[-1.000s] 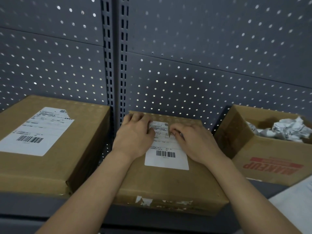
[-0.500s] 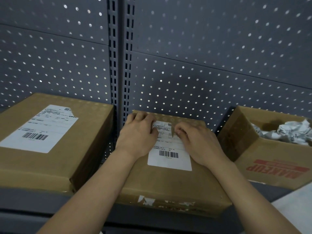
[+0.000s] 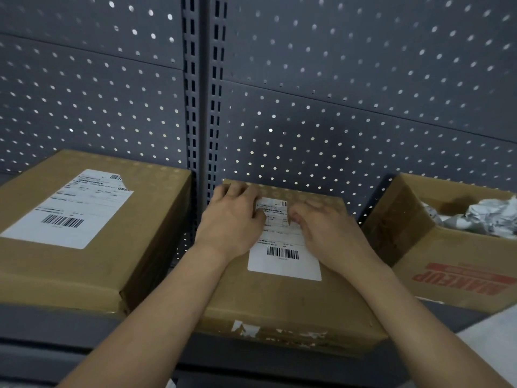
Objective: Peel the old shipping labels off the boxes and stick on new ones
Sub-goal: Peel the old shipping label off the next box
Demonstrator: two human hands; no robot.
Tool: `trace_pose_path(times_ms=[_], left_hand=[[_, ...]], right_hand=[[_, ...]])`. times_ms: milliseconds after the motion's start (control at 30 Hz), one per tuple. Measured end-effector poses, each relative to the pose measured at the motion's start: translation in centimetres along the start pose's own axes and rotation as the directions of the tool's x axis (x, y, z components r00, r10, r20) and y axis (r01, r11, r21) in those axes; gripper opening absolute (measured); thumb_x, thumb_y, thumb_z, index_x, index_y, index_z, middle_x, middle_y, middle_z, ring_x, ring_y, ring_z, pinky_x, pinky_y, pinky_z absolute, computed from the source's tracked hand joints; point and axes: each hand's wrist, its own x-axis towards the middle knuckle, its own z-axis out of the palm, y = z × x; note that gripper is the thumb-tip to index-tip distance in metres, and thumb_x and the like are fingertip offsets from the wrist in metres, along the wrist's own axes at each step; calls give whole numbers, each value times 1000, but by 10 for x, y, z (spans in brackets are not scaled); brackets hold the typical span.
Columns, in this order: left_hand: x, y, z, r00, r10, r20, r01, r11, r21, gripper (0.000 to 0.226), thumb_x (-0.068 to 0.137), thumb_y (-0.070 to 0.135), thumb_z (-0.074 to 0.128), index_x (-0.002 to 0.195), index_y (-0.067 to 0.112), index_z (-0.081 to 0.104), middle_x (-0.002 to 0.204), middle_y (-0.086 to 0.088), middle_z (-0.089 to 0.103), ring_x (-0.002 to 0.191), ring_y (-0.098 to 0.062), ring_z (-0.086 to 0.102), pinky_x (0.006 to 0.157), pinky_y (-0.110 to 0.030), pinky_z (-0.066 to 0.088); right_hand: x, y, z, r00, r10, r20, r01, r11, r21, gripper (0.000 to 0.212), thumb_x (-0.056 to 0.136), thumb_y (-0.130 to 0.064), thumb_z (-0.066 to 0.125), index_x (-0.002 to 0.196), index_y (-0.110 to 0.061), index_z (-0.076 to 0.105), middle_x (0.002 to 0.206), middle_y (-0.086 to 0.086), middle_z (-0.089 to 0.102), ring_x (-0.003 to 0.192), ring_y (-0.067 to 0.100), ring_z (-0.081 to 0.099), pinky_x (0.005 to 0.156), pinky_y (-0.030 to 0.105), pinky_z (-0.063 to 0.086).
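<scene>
On the grey shelf, close to the pegboard panel, the middle box lay flat with its shipping label on the top face, barcode end nearest the camera.

Hands: apart, one on each side of the label's far half. Left hand lay spread on the box top, fingers reaching the far edge, thumb at the label's left margin; read as bracing. Right hand had bent fingers, tips on the label's upper right. Blurred; could not tell whether it pinched a lifted edge or only pressed.

Step, as judged: working the far right of this label, either to start a peel or to rub it down. Could not tell which.

Neighbours: left box carried a label with its far right corner torn. Open box at right held crumpled paper. White scraps clung to the middle box's front face.

Risks:
- A steep or quick pull would likely tear the paper and leave patches, as on that front face.
- Strong adhesive could lift the cardboard skin.
- If the brace slackened, the box could slide back.
</scene>
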Motion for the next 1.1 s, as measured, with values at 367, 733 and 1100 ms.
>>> trace_pose_path(times_ms=[367,733,1100], left_hand=[[1,0,1,1000,-2,-2,2,1000,-8,38,94,34,48,132,27,50,137,4,44,129,-24,29,100,-41,40],[1,-1,0,1000,-2,-2,2,1000,-16,37,94,32,49,131,27,50,137,5,44,129,-24,29,99,-41,40],[1,-1,0,1000,-2,8,2,1000,-23,38,95,32,47,132,27,50,138,5,44,129,-24,30,100,-40,39]], right_hand=[[-1,2,2,996,-25,-86,28,999,31,13,97,-16,50,93,-23,60,89,-6,64,84,19,58,79,39,44],[-4,3,1,999,10,-34,-7,995,99,16,95,-8,49,92,-21,56,90,-7,55,87,15,49,83,40,43],[-3,-2,-3,1000,13,12,-14,999,35,16,101,-19,42,104,-26,57,102,-4,58,94,20,54,85,40,43]])
